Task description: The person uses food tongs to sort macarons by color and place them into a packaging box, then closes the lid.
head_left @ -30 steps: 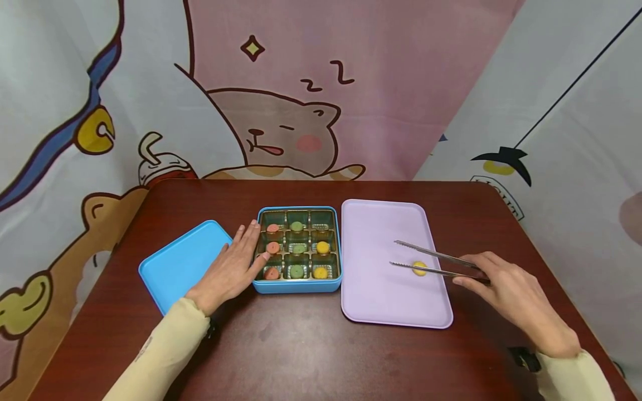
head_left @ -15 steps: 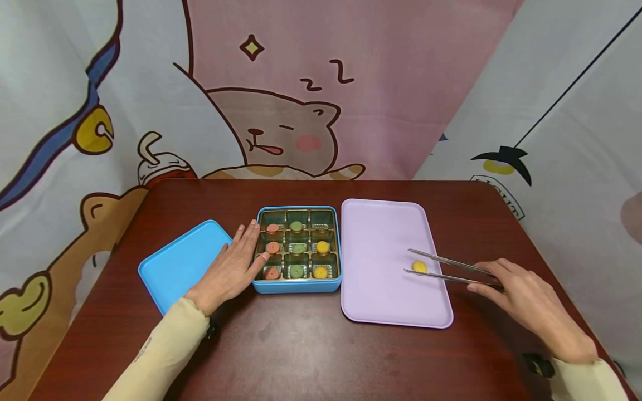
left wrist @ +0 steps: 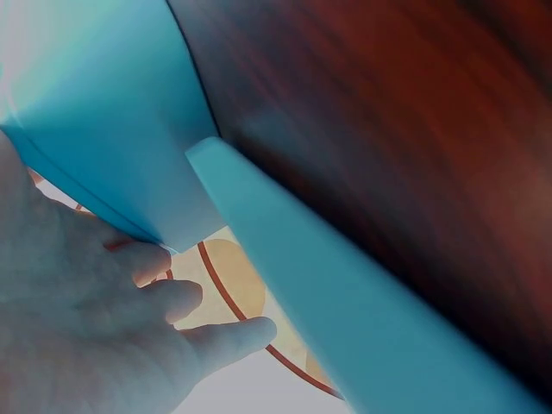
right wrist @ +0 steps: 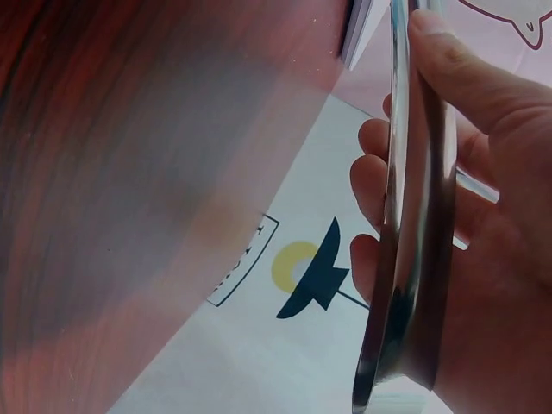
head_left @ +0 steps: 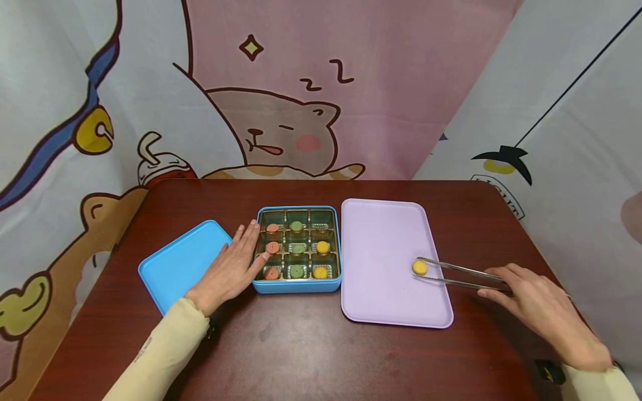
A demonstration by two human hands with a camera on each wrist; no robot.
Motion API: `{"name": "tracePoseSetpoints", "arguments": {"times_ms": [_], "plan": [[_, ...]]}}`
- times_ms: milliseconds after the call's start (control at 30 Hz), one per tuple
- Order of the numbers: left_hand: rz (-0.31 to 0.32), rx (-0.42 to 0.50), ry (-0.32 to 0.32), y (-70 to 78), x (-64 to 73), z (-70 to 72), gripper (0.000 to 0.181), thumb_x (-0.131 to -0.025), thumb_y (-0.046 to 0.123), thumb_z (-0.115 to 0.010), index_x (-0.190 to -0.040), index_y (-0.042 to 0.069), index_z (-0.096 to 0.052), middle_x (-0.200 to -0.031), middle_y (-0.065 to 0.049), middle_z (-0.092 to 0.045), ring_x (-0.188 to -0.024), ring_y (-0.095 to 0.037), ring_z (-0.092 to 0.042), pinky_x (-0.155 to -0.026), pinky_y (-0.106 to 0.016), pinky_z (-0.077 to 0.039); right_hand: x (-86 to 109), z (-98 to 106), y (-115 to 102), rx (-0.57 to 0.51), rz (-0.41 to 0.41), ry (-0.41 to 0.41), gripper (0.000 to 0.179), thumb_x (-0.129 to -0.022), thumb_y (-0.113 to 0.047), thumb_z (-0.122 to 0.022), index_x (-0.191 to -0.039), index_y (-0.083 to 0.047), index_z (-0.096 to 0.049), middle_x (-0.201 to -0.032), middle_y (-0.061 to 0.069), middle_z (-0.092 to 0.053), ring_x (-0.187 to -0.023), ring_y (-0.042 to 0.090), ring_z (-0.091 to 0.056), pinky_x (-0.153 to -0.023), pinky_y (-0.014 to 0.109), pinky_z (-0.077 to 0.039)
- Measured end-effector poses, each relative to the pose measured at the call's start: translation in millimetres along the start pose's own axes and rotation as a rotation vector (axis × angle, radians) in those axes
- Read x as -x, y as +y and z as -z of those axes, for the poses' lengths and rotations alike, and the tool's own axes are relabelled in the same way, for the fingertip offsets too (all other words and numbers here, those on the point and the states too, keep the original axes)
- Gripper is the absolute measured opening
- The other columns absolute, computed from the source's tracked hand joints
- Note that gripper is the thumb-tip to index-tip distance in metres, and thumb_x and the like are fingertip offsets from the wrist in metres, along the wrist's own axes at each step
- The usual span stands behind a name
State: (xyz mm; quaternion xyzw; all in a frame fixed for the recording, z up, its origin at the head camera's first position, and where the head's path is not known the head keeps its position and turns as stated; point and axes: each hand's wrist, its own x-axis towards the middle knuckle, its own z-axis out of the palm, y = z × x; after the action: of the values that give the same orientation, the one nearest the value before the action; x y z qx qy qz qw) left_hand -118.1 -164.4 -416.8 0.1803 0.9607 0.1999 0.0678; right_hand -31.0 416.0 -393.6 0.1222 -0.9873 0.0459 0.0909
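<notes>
My right hand [head_left: 541,306] holds a pair of metal tongs [head_left: 468,270], fingers and thumb wrapped about the handle end in the right wrist view. The tong tips lie on either side of a small round yellow piece [head_left: 419,268] on the lilac tray [head_left: 386,301]; whether they grip it I cannot tell. My left hand [head_left: 228,270] lies with extended fingers along the left side of a blue box [head_left: 297,286]. In the box's divided insert, pink pieces [head_left: 272,247] form the left column, green pieces [head_left: 297,271] the middle one, and two yellow pieces [head_left: 322,247] sit at right.
A blue lid [head_left: 185,264] lies at an angle on the dark wooden table [head_left: 301,345], partly under my left hand. The tray stands close beside the box's right side. A cartoon-printed cloth [head_left: 391,89] hangs behind the table.
My right hand has drawn the tongs to the right and slightly toward me, so their tips now flank the yellow piece. The left hand stays against the box.
</notes>
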Motion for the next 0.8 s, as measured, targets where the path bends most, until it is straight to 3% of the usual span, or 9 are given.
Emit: {"name": "tracePoseSetpoints", "arguments": {"times_ms": [267, 800], "plan": [[-0.004, -0.007, 0.005, 0.0, -0.1, -0.4, 0.076, -0.112, 0.050, -0.035, -0.166, 0.002, -0.011, -0.173, -0.014, -0.006, -0.158, -0.040, -0.008, -0.115, -0.072, -0.022, 1.1, 0.9, 0.6, 0.000, 0.015, -0.001, 0.050, -0.072, -0.031, -0.093, -0.108, -0.004, -0.073, -0.093, 0.012, -0.069, -0.071, 0.027, -0.063, -0.062, 0.056, -0.054], [0.002, -0.009, 0.008, 0.1, -0.4, -1.4, 0.077, -0.111, 0.052, -0.034, -0.166, 0.003, -0.011, -0.173, -0.013, -0.006, -0.158, -0.039, -0.007, -0.116, -0.072, -0.022, -1.4, -1.2, 2.0, 0.018, 0.036, 0.002, 0.048, -0.073, -0.031, -0.092, -0.107, -0.003, -0.074, -0.089, 0.007, -0.068, -0.067, 0.022, -0.061, -0.060, 0.051, -0.052]]}}
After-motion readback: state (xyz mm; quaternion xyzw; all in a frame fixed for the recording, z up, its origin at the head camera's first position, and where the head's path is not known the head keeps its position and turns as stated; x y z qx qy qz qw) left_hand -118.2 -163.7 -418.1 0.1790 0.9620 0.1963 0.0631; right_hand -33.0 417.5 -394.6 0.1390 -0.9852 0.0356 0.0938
